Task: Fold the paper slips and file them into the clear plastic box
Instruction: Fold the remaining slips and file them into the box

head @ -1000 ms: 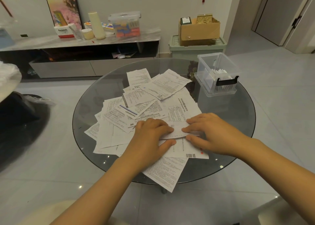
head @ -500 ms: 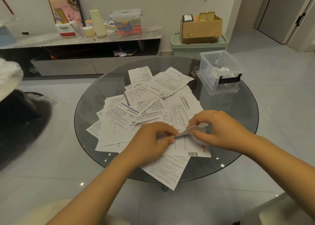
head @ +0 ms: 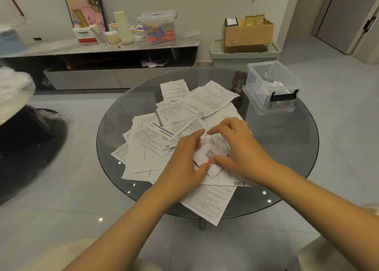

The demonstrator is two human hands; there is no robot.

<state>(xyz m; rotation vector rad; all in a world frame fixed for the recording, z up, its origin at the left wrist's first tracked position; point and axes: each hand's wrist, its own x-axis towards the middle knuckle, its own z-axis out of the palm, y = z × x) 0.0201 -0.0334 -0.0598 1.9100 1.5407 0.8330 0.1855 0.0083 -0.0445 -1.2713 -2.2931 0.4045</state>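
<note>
Both hands work one paper slip (head: 211,155) above the loose pile of slips (head: 174,127) near the front edge of the round glass table (head: 287,168). The left hand (head: 184,164) pinches the slip's near-left edge with thumb and fingers; the right hand (head: 238,147) pinches its near-right part with the thumb, index finger arched over the top. The slip (a printed square code faces up) looks partly folded, its long axis running roughly from near right to far left. The clear plastic box (head: 272,88) stands at the far right edge, well apart, on the right hand's side, so that hand is likely better placed to file it.
</note>
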